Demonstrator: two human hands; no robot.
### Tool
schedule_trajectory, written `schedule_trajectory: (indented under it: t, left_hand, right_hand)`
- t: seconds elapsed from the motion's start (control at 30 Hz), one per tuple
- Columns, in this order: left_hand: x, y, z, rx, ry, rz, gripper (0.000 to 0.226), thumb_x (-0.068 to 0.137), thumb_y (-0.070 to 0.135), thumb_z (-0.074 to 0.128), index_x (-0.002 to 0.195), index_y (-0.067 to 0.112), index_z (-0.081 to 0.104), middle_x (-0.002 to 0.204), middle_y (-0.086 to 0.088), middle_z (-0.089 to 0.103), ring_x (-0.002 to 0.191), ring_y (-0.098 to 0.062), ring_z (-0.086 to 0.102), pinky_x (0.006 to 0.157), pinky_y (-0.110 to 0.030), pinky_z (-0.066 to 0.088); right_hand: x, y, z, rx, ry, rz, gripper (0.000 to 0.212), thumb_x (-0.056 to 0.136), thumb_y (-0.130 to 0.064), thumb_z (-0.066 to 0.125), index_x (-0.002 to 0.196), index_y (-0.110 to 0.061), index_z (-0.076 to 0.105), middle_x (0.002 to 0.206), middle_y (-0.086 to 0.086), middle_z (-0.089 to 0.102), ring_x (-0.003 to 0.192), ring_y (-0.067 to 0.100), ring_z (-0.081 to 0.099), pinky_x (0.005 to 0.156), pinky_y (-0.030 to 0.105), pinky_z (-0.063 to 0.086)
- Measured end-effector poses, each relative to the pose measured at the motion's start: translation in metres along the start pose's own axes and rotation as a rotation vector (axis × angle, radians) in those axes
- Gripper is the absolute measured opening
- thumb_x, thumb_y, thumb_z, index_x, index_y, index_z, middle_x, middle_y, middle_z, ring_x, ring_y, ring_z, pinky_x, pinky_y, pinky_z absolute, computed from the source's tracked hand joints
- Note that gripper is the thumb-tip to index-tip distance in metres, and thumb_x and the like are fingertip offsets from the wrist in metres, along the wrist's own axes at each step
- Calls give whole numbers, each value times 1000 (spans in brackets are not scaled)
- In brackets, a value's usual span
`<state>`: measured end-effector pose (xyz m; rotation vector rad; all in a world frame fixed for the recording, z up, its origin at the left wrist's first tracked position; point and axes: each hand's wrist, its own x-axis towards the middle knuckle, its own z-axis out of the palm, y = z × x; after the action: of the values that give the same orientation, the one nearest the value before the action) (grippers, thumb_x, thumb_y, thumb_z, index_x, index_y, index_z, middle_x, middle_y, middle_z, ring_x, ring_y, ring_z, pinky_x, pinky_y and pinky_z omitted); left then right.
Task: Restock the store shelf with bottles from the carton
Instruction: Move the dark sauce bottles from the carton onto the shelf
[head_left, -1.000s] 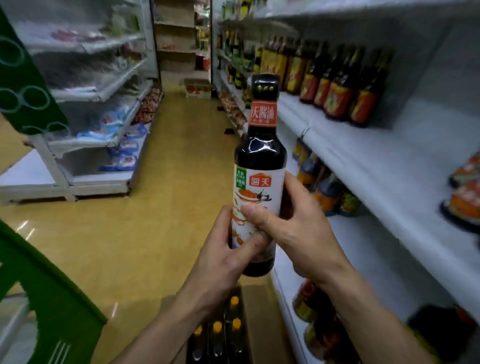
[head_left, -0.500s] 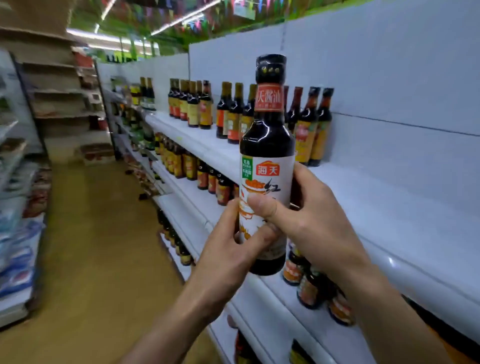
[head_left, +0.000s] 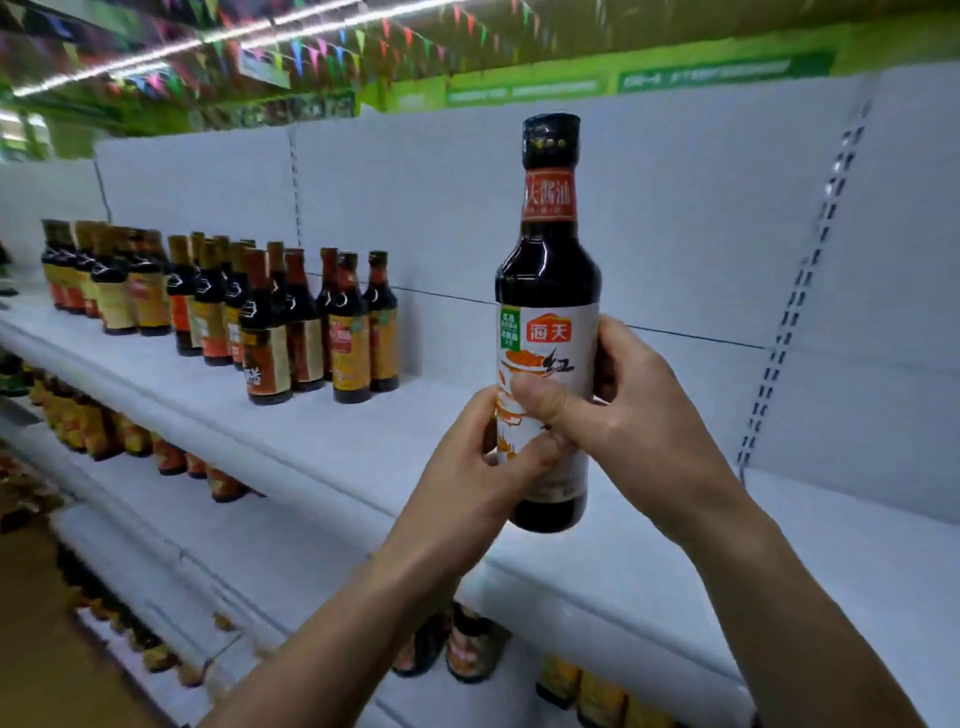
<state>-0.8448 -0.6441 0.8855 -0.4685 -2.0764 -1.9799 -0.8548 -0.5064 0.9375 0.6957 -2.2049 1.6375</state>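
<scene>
Two hands of ours hold one dark bottle (head_left: 548, 322) upright in front of the upper shelf (head_left: 322, 431), its base in the air above the shelf's front edge. Our left hand (head_left: 467, 467) wraps the lower part of the white label from the left, fingers (head_left: 540, 457) closed on the glass, the thumb lying across the label's front. Our right hand (head_left: 639, 405) grips from the right and behind, its thumb (head_left: 545, 400) pressed on the label just above the left thumb; its other fingers curl round the back, mostly hidden. The bottle has a black cap and a red neck band.

Farther off to the left, a group of similar dark bottles (head_left: 291, 322) with orange and red labels stands on the same white shelf, well apart from the one we hold. Between that group and our hands the shelf surface is bare. Below, the lower shelf (head_left: 291, 551) carries more bottles, blurred. Behind everything rises the white back panel (head_left: 701, 218), with coloured pennants (head_left: 311, 47) overhead.
</scene>
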Motion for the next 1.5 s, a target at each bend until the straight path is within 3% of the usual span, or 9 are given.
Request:
schedule_trajectory:
  t: [0.13, 0.27, 0.4, 0.6, 0.93, 1.07, 1.17, 1.33, 1.5]
  left_hand:
    - [25, -7, 49, -58, -122, -25, 29, 95, 30, 67, 123, 34, 59, 112, 16, 75, 102, 1, 71, 89, -24, 54]
    - [45, -19, 86, -93, -239, -46, 34, 94, 29, 69, 127, 28, 59, 116, 11, 75, 108, -6, 71, 97, -31, 55]
    - [65, -34, 111, -108, -349, -84, 37, 91, 34, 71, 125, 29, 58, 114, 14, 75, 106, -2, 71, 90, -25, 54]
    - [100, -63, 128, -97, -483, -138, 38, 94, 28, 72, 129, 27, 55, 120, 9, 73, 113, -6, 69, 101, -31, 53]
    - [155, -95, 138, -85, -603, -183, 42, 96, 28, 69, 133, 28, 50, 123, 11, 69, 116, -3, 64, 99, -27, 50]
    - [164, -109, 144, -102, -622, -186, 40, 98, 25, 67, 132, 28, 48, 122, 11, 68, 110, 2, 64, 80, -15, 52]
    - [170, -123, 151, -133, -621, -169, 40, 97, 21, 68, 132, 25, 49, 125, 8, 69, 111, -1, 68, 81, -15, 55]
    - [175, -140, 165, -165, -585, -161, 42, 97, 22, 68, 134, 26, 48, 123, 11, 69, 105, 5, 68, 78, -12, 56]
    - [189, -150, 176, -154, -576, -151, 43, 96, 26, 69, 133, 27, 48, 125, 9, 69, 109, 1, 68, 78, -11, 55]
  right_hand:
    - [-5, 15, -50, -58, 83, 45, 39, 86, -24, 80, 119, -30, 62, 107, -12, 76, 98, 4, 73, 93, 39, 60]
    - [-11, 34, -87, -126, 164, 95, 39, 85, -26, 81, 118, -31, 61, 107, -13, 75, 99, 3, 72, 93, 39, 60]
    - [-12, 57, -114, -186, 215, 169, 46, 82, -30, 84, 121, -30, 59, 111, -12, 75, 103, 3, 71, 94, 39, 60]
    - [0, 88, -130, -215, 257, 259, 47, 83, -28, 83, 123, -29, 58, 114, -12, 73, 105, 2, 70, 93, 31, 58]
    - [31, 129, -133, -219, 322, 342, 45, 90, -19, 77, 127, -23, 54, 116, -13, 70, 98, -7, 69, 78, 16, 56]
    - [34, 147, -133, -215, 339, 387, 43, 90, -17, 77, 126, -24, 53, 117, -11, 70, 104, 1, 69, 85, 21, 57]
    - [37, 157, -135, -220, 337, 419, 45, 91, -16, 77, 128, -20, 52, 118, -9, 71, 106, 1, 69, 91, 26, 58]
    - [43, 167, -143, -242, 297, 458, 52, 90, -17, 76, 133, -25, 48, 118, -11, 69, 102, -2, 69, 84, 21, 57]
    - [51, 178, -154, -290, 293, 470, 58, 91, -23, 76, 138, -25, 43, 124, -10, 66, 116, 7, 64, 107, 42, 52]
